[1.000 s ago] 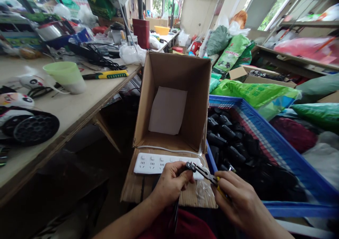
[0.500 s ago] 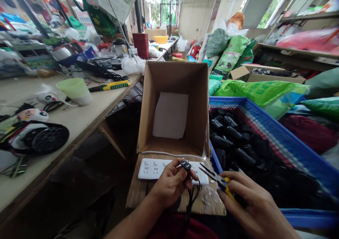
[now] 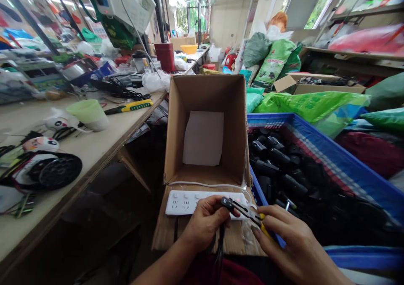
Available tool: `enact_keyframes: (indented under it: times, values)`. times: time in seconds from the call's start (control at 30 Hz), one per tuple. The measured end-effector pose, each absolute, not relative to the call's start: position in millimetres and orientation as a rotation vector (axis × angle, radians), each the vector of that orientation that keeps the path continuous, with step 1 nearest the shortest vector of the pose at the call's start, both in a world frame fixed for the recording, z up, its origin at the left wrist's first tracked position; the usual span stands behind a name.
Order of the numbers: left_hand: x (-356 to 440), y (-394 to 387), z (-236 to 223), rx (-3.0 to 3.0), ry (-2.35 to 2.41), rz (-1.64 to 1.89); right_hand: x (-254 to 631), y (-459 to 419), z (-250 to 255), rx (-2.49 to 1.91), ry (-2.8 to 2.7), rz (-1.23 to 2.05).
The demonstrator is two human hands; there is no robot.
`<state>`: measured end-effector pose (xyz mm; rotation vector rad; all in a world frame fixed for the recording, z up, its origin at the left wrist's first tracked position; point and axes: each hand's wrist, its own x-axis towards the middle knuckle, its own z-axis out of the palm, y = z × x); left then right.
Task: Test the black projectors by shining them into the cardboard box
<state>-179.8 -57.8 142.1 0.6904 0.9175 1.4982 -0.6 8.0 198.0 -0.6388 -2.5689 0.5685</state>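
Between the thumb and fingers of my left hand is a black power plug, its cord hanging down toward my lap. My right hand is closed round the yellow handles of a pair of pliers. The jaws of the pliers reach left to the plug and appear to touch it at the prong side; the prongs are hard to make out. Behind both hands a white power strip lies on a wooden board, partly covered by my left hand.
An open cardboard box stands on its side behind the strip. To the right is a blue crate of black devices. A workbench on the left carries a green cup and a yellow-handled tool.
The pliers have moved left onto the plug, and their jaws have come closer together. My left hand has turned the plug so its prongs face the pliers.
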Motion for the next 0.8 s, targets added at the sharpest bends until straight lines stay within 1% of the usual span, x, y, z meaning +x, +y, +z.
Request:
enact_keyframes:
  times: [0.2, 0.47, 0.53, 0.67, 0.73, 0.8]
  values:
    - [-177.1, -60.1, 153.3, 0.746, 1.177, 1.473, 1.2, 10.4, 192.3, -0.531, -2.603, 0.329]
    - [-175.9, -59.7, 153.2, 0.762, 1.189, 1.450, 0.2, 11.3, 189.0, -0.521, -2.614, 0.249]
    - [-175.8, -59.0, 151.3, 0.736, 1.162, 1.456, 0.8, 12.4, 189.5, -0.549, -2.614, 0.278]
    - [-175.0, -53.7, 145.3, 0.529, 0.963, 1.575, 4.2, 21.0, 201.6, -0.658, -2.614, 0.468]
    - [-175.0, -50.0, 142.9, 0.359, 0.836, 1.655, -2.5, 26.5, 212.6, -0.692, -2.576, 0.492]
    - [-175.7, -47.1, 141.4, 0.240, 0.802, 1.695, -24.3, 27.5, 224.8, -0.621, -2.555, 0.481]
